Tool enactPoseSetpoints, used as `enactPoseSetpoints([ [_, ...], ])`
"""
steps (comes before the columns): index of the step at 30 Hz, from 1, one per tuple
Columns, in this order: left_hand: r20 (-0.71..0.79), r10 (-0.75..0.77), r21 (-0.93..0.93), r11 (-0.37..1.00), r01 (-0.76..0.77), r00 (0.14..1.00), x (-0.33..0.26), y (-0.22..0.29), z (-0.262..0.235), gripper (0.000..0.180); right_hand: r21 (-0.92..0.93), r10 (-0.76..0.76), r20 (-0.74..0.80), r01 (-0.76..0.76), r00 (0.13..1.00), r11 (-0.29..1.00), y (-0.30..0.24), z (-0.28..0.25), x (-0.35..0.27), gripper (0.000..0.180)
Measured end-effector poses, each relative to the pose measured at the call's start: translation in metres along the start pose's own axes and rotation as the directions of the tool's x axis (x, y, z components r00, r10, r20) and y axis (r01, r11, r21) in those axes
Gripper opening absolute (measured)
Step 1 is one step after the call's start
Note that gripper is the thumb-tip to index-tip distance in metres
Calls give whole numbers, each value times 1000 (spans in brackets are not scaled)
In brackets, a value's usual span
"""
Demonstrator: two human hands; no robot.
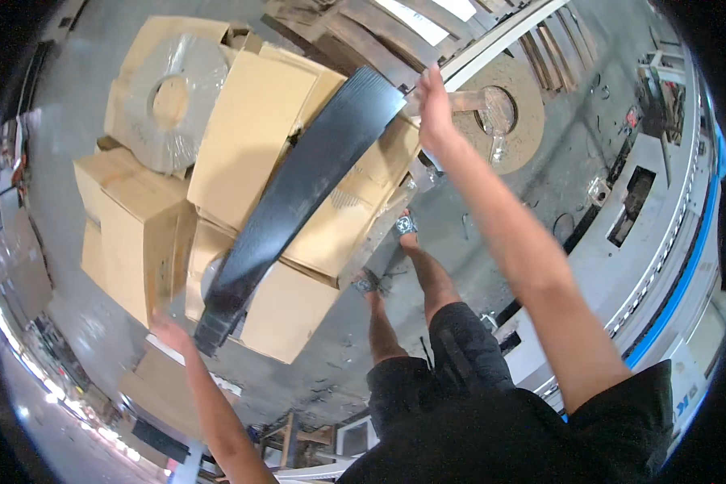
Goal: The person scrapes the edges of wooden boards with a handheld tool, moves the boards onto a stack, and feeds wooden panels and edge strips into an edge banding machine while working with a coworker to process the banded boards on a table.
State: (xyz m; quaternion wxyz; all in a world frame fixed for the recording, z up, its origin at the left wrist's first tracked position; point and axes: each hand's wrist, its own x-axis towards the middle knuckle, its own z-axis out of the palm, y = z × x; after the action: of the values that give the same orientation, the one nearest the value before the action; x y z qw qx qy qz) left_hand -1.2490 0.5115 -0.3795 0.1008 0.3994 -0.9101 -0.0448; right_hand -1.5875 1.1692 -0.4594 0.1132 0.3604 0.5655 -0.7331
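A long bundle of flat black strips (306, 189) lies slantwise across the cardboard boxes, its far end fanned slightly into layers. Beside that far end is my right hand (436, 113), open, fingers stretched upward and nothing in it. My left hand (171, 332) is near the bundle's lower end, a little to its left. It is blurred, but its fingers look stretched out and hold nothing. Under the strips are an opened cardboard box (254, 133) and loose cardboard flaps (290, 310).
A plastic-wrapped grey roll (141, 101) leans among the boxes at the left, above another carton (129, 202). A brown coil (528, 121) lies on the floor beyond my right hand. Along the right runs a long grey machine (629, 218) with a blue edge. Wooden boards (363, 32) are stacked at the top.
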Motion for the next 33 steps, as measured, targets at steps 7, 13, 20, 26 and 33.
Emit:
enactPoseSetpoints([
  [7, 703, 641, -684, 728, 44, 307, -44, 471, 101, 65, 546, 514, 222, -542, 828, 638, 112, 4, -86, 119],
  [13, 904, 425, -421, 903, 87, -34, -70, 533, 147, 82, 657, 384, 310, -488, 870, 575, 106, 59, -78, 109],
  [20, 925, 378, -360, 843, 401, 37, -92, 538, 128, 78, 686, 374, 425, -563, 824, 461, 89, 66, -75, 96],
  [26, 858, 460, -313, 822, 477, -229, -74, 517, 151, 81, 726, 287, 439, -524, 851, 444, 76, 80, -79, 98],
  [33, 866, 476, -344, 787, 512, -150, -47, 476, 181, 87, 655, 349, 443, -564, 826, 502, 68, 111, -88, 105],
])
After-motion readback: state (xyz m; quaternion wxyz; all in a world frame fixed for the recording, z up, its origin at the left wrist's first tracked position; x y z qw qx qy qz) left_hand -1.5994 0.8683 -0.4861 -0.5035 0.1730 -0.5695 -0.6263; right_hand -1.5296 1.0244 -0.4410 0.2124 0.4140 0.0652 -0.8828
